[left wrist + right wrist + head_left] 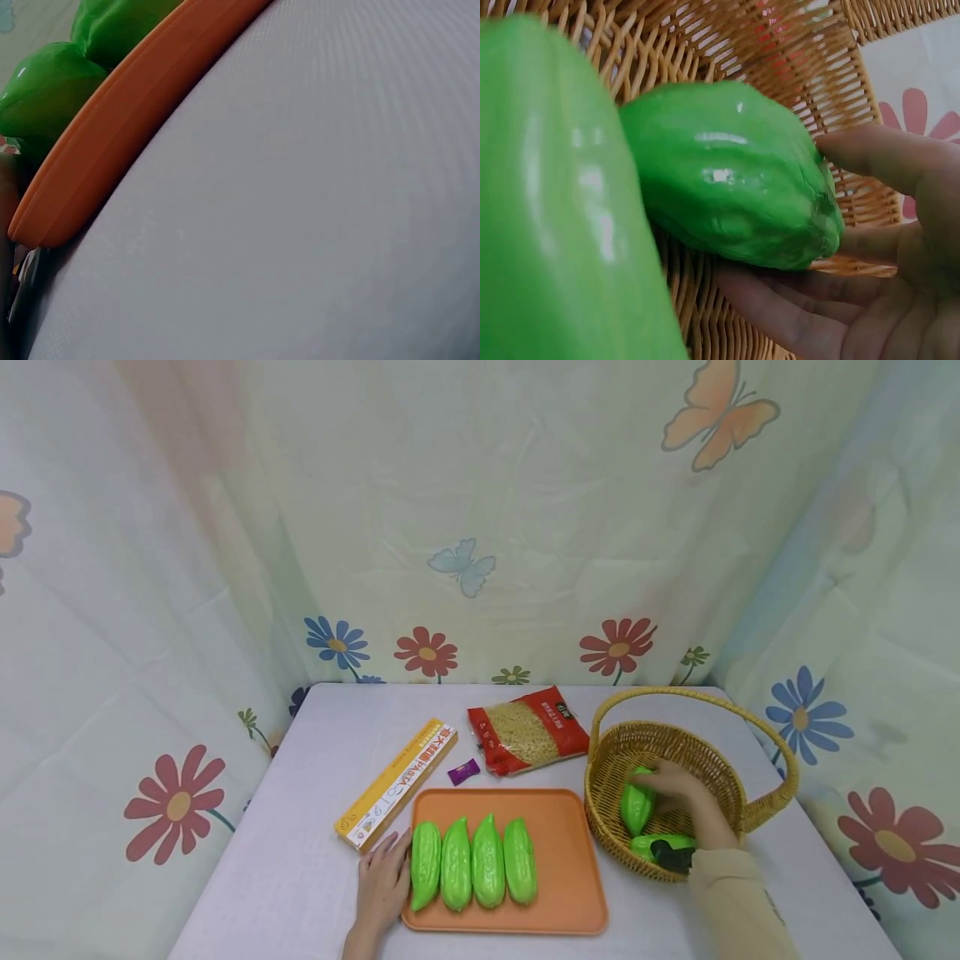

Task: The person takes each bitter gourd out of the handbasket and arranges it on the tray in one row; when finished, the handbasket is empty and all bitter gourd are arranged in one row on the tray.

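Inside the wicker basket (727, 785), my right hand (675, 785) grips a bright green bitter melon (727, 176) at one end. The thumb lies on one side of it and the fingers on the other, as the right wrist view shows. A second bitter melon (641, 843) lies at the basket's near side, partly hidden by a black band on my wrist. My left hand (384, 878) rests at the left edge of the orange tray (566, 860), fingers extended along its rim. Several bitter melons (487, 864) stand side by side on the tray's left part.
Left of the tray's far corner lies a yellow and white pasta box (397, 785). A small purple packet (463, 772) sits behind the tray, near a red bag of pasta (528, 731). The basket's tall handle (772, 806) arches over it. Flowered curtains enclose the table.
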